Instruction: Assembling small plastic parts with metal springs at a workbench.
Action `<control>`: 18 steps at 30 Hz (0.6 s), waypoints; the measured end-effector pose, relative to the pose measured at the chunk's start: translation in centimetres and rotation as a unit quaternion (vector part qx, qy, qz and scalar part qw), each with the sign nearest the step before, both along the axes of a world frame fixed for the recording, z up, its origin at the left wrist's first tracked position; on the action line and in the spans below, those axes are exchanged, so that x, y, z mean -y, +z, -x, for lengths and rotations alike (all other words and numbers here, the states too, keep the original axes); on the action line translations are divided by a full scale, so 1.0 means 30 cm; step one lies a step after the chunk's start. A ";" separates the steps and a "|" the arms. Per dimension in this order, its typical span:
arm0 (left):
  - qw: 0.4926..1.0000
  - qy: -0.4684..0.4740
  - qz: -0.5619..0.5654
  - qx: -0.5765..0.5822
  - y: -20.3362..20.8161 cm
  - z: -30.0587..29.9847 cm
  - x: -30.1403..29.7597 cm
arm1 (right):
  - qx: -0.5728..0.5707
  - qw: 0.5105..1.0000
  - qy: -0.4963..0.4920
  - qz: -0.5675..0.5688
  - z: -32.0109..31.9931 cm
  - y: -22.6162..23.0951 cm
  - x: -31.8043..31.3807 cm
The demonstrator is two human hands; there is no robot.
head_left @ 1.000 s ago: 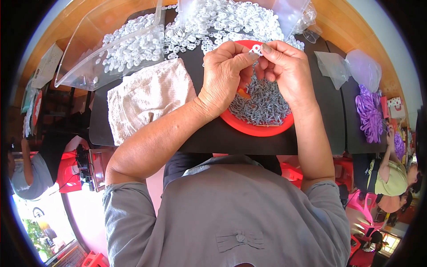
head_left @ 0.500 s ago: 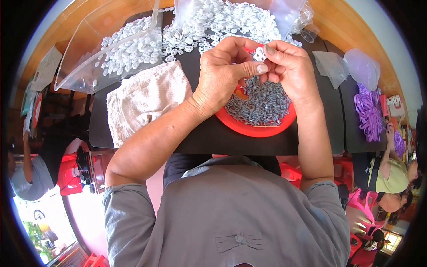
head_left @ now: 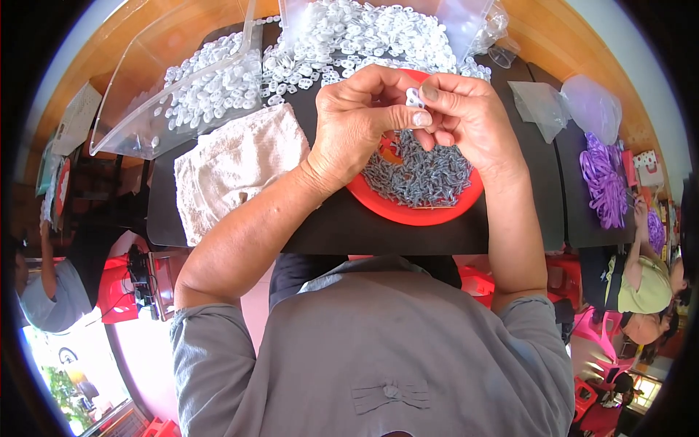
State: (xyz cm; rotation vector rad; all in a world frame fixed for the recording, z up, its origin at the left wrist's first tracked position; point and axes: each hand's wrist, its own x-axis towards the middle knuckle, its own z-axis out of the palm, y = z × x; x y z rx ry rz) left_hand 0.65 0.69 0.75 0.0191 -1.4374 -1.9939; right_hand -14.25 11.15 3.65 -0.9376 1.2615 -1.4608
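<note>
Between my two hands is a small white plastic piece with holes [head_left: 414, 97], pinched by the fingertips of both. My left hand [head_left: 364, 109] closes on it with thumb and fingers. On the other side, my right hand [head_left: 466, 109] grips it with thumb and bent fingers. Whether a screw is also between the fingers is hidden. Below the hands stands a red bowl [head_left: 415, 215] with a heap of small grey screws [head_left: 426, 175]. Beyond it, many similar white pieces [head_left: 364, 33] are heaped on the dark table [head_left: 408, 239].
A clear plastic bin [head_left: 116, 135] with white pieces lies at the far left. Near my left forearm is a folded beige towel [head_left: 240, 164]. To the right are clear plastic bags [head_left: 593, 109] and a purple ribbon bundle [head_left: 603, 178]. Other people [head_left: 644, 284] sit at both sides.
Both hands have shifted slightly to the left with the white piece. It has turned and is now more covered by the fingers.
</note>
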 end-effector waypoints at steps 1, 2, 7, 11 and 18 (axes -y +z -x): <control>1.000 -0.006 -0.006 -0.003 0.002 -0.003 -0.001 | 0.005 1.000 0.005 -0.001 -0.002 0.001 -0.002; 1.000 -0.011 -0.011 -0.007 0.004 -0.005 -0.003 | 0.005 1.000 0.005 -0.001 -0.004 0.002 -0.003; 1.000 0.021 0.020 0.004 0.024 -0.008 -0.011 | -0.004 1.000 0.011 -0.008 -0.014 0.011 -0.005; 0.999 0.021 0.049 0.003 0.024 -0.010 -0.008 | -0.004 1.000 -0.003 -0.010 -0.021 0.015 -0.006; 0.998 0.029 0.037 -0.029 0.015 0.003 -0.019 | -0.005 1.000 -0.014 0.005 -0.026 0.026 -0.008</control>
